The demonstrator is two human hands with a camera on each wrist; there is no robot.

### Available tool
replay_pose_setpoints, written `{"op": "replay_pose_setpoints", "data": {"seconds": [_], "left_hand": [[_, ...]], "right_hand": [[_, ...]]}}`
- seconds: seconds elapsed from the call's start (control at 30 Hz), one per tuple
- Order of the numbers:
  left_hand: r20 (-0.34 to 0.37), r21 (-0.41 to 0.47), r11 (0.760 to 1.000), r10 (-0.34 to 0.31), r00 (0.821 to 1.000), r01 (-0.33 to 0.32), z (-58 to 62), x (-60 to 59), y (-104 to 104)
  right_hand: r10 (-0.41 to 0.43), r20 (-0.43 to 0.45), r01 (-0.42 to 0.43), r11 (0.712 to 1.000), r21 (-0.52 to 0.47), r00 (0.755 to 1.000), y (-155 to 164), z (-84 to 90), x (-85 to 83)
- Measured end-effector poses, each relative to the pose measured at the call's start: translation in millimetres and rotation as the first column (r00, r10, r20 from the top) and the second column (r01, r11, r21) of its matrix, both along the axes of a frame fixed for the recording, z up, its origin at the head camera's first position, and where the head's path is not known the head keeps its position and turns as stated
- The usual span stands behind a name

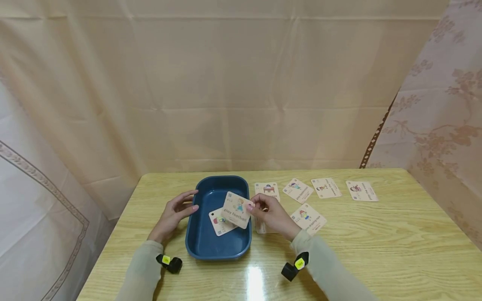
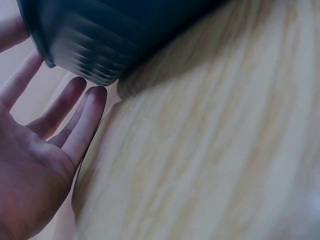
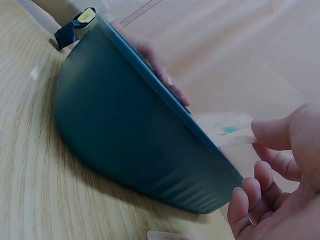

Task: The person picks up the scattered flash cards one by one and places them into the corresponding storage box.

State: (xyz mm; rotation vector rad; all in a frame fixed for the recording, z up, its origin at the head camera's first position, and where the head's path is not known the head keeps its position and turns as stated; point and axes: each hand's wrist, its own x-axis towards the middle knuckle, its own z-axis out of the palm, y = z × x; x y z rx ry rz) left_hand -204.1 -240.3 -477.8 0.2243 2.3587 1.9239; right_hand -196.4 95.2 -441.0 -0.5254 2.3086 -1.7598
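Observation:
My right hand (image 1: 269, 213) pinches a "play football" picture card (image 1: 235, 211) at its right edge, between thumb and finger. The card is tilted over a dark blue plastic tray (image 1: 216, 251). Beneath it, partly covered, another picture card (image 1: 219, 225) lies inside the tray. At the tray's left side is my left hand (image 1: 173, 215), its thumb and fingertips at the rim. The left wrist view shows the left hand's fingers (image 2: 82, 122) extended beside the tray wall. In the right wrist view, the held card (image 3: 235, 137) appears nearly edge-on above the rim.
Several picture cards lie right of the tray, among them a desk card (image 1: 267, 189), a badminton card (image 1: 297, 190) and a rope-skipping card (image 1: 309, 218). Another card (image 1: 263, 228) is partly hidden under my right hand. A curtain (image 1: 241, 92) hangs behind the wooden table (image 1: 376, 251).

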Motion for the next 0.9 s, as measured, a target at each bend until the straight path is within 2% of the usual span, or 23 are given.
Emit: {"op": "replay_pose_setpoints", "data": {"seconds": [0.17, 0.57, 0.9], "left_hand": [[-0.006, 0.002, 1.0, -0.007, 1.0, 0.007, -0.1, 0.3, 0], [-0.003, -0.002, 1.0, -0.004, 1.0, 0.004, 0.5, 0.6, 0], [0.001, 0.008, 1.0, -0.008, 1.0, 0.008, -0.5, 0.2, 0]], "right_hand": [[0.009, 0.024, -0.01, 1.0, 0.026, 1.0, 1, 1.1, 2.7], [0.003, -0.007, -0.002, 0.999, 0.042, 1.0, 5, -5.3, 4.2], [-0.036, -0.04, 0.039, 0.996, 0.078, 0.999, 26, -10.7, 6.9]]}}
